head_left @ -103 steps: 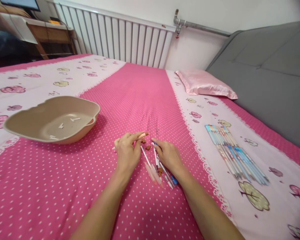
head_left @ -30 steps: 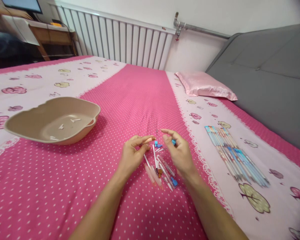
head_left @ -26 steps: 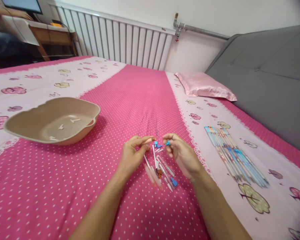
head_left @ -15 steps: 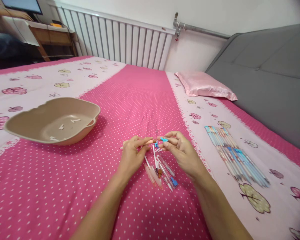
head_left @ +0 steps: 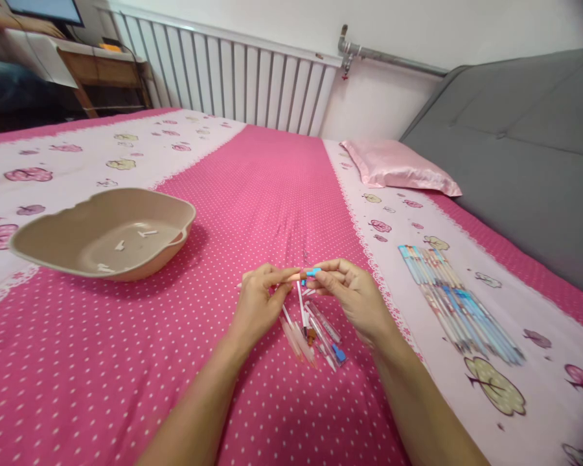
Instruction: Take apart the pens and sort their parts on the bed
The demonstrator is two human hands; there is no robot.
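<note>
Pen (head_left: 295, 277) pinched, apparently near level, in left hand (head_left: 260, 296)

On my feed I count 2 working hands: L hand (head_left: 261, 294) w/ 1 peach pen (head_left: 295, 277), R hand (head_left: 355, 296) w/ 1 blue pc (head_left: 313, 272). 1 basin (head_left: 97, 220) w/ approx. 5 white bits (head_left: 149, 233). Laid-out pens (head_left: 471, 323): 2 rows, indiv. no. too blurred. Loose pen parts (head_left: 323, 329): several, overlapping, exact qty unclear. Also 1 pillow (head_left: 401, 167), 1 radiator (head_left: 223, 71), 1 monitor (head_left: 43, 8), 1 counter (head_left: 107, 70), 1 bystander's hand (head_left: 43, 27).
</note>
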